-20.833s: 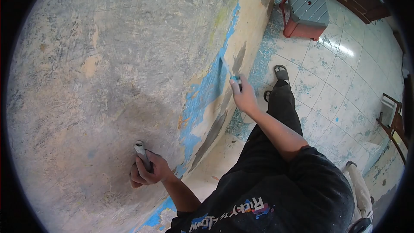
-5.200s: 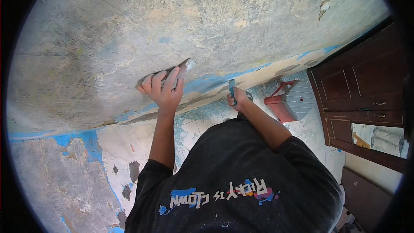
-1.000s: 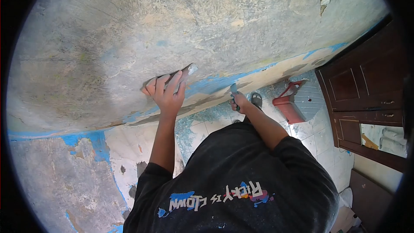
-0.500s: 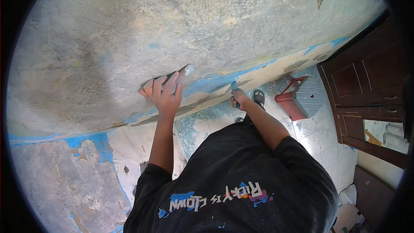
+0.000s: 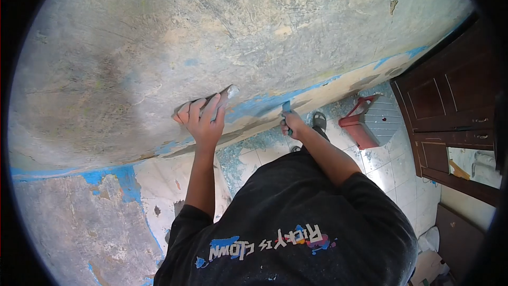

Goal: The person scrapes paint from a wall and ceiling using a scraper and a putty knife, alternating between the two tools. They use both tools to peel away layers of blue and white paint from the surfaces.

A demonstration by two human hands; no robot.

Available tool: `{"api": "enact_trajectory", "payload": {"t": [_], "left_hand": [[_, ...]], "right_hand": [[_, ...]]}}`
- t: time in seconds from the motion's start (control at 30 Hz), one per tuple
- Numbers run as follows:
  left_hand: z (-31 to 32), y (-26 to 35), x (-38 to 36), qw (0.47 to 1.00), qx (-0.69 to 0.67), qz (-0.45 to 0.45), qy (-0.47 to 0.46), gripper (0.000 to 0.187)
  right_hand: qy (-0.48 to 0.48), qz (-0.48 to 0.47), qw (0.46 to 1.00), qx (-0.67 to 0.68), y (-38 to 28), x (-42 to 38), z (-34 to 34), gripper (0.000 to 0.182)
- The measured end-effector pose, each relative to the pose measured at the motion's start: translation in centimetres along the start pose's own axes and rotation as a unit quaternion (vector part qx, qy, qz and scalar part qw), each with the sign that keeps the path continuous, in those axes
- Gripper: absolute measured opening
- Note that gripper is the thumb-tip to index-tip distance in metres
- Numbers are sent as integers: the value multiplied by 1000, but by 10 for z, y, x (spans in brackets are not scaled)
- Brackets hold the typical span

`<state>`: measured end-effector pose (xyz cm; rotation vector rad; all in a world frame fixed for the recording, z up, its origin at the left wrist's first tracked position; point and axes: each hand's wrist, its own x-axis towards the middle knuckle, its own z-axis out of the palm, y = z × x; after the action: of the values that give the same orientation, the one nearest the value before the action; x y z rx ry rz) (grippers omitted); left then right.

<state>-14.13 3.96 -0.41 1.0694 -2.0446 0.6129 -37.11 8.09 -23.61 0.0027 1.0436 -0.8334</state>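
Observation:
My left hand (image 5: 205,123) is closed over a dusty grey block-like piece (image 5: 228,95) with a whitish end, against the scraped wall (image 5: 159,32). I cannot tell whether this piece is loose or fixed to the wall. Lower and to the right, my right hand (image 5: 293,124) grips the handle of a scraper (image 5: 287,107). Its flat blade points up at the wall, right at the lower edge of a strip of blue paint (image 5: 259,104). Below that strip the wall shows a cream layer with grey patches.
Paint flakes (image 5: 235,161) litter the white tiled floor (image 5: 389,172). A red and grey plastic stool (image 5: 365,122) stands to the right, beside a dark wooden cabinet (image 5: 450,95). My sandalled foot (image 5: 319,121) is near the wall's base. Another scraped wall (image 5: 90,222) is at left.
The view has tilted slightly, so the wall sits a little lower. My right hand and the scraper have shifted slightly left along the wall; my left hand keeps its place.

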Motion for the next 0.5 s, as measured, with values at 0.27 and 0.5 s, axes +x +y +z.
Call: {"api": "enact_trajectory", "payload": {"t": [0.27, 0.5], "left_hand": [[-2, 4, 3, 1000, 11, 18, -6, 30], [-5, 0, 4, 1000, 15, 20, -6, 30]], "right_hand": [[47, -28, 995, -81, 10, 6, -2, 10], [49, -22, 998, -30, 5, 16, 1, 11]]}}
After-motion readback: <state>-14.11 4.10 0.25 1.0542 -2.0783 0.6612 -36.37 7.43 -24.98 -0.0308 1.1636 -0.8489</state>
